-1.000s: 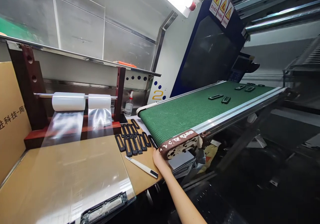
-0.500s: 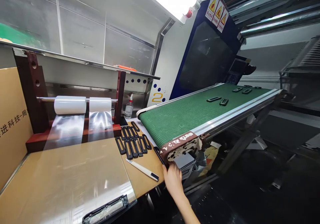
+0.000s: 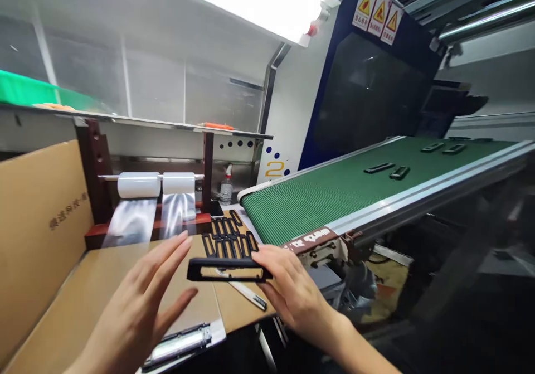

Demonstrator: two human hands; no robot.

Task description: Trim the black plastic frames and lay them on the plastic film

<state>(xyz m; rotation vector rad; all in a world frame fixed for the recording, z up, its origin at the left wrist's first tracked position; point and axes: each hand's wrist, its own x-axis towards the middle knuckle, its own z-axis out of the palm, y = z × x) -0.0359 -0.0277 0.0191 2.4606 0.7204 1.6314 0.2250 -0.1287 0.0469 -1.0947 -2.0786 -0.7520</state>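
My right hand (image 3: 292, 293) holds a black rectangular plastic frame (image 3: 228, 269) by its right end, lifted above the bench. My left hand (image 3: 142, 301) hovers just left of the frame with fingers stretched out and apart, close to its left end, holding nothing. Behind the frame, several more black frames (image 3: 228, 237) lie in a row on the cardboard-covered bench (image 3: 75, 301). A white utility knife (image 3: 246, 295) lies on the bench below the held frame.
A green conveyor belt (image 3: 334, 195) slopes up to the right, carrying several black parts (image 3: 387, 169). Two rolls of clear film (image 3: 156, 184) hang on a red-brown stand. A cardboard box wall (image 3: 37, 218) stands left. A spray bottle (image 3: 226, 187) stands at the back.
My right hand came out from under the conveyor end holding a black frame and raised it. My left hand came into view beside it. The view shifted left.
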